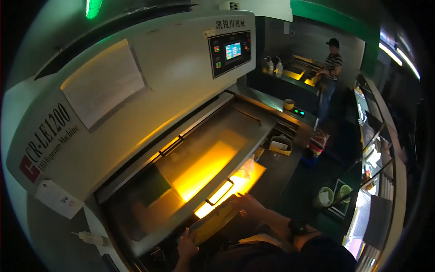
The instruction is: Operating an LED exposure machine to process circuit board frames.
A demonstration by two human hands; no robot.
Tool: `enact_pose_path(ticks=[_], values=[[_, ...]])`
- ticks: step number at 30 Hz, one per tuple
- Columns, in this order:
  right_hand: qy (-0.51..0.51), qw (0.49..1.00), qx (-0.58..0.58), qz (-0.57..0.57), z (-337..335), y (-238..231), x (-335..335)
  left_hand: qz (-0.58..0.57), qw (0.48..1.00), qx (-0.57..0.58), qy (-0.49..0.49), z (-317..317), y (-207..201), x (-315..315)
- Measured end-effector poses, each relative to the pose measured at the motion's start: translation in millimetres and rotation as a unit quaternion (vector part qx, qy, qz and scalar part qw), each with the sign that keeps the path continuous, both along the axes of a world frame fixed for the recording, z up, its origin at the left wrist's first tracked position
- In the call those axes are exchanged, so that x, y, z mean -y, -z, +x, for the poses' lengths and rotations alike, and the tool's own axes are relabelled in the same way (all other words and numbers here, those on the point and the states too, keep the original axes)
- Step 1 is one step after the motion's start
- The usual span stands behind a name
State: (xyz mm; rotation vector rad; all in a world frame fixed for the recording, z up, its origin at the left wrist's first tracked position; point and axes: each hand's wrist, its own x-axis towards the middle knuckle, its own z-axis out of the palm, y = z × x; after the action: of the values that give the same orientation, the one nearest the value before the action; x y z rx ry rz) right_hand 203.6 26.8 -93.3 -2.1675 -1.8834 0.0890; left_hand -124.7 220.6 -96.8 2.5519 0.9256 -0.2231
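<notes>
A thin, flat yellowish sheet (216, 223) tilts between my hands, low in front of the machine. My left hand (187, 245) is closed on its left end, thumb upward. At the other end, beside the glowing panel, my right hand (249, 206) grips the sheet; its fingers are partly in shadow. Just beyond is the bright yellow light panel (252, 177), crossed by a dark bent handle (220, 192). The handle belongs to the machine's long glass-topped frame (213, 154), which mirrors the yellow glow.
A large pale exposure machine (154, 68) with a lit control screen (233, 51) rises ahead. A box (281, 144) and a tape roll (289, 104) lie to the right. Green buckets (324, 196) stand by a lit shelf. Another person (333, 68) works at a far table. A squeeze bottle (92, 238) is at left.
</notes>
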Motion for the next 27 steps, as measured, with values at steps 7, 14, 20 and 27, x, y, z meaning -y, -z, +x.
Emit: enact_pose_path(ticks=[7, 14, 20, 27], values=[[0.299, 0.880, -0.084, -0.360, -34, 177, 349, -0.107, 0.989, -0.097, 0.015, 56, 83, 50], [0.402, 0.601, -0.494, -0.482, -113, 119, 460, -0.055, 0.978, -0.189, -0.066, 51, 168, 73], [0.413, 0.563, -0.591, -0.404, -77, 146, 480, -0.021, 0.971, -0.191, -0.142, 94, 209, 92], [0.370, 0.714, -0.523, -0.283, 19, 116, 470, -0.622, 0.557, 0.418, -0.359, 190, 176, 96]])
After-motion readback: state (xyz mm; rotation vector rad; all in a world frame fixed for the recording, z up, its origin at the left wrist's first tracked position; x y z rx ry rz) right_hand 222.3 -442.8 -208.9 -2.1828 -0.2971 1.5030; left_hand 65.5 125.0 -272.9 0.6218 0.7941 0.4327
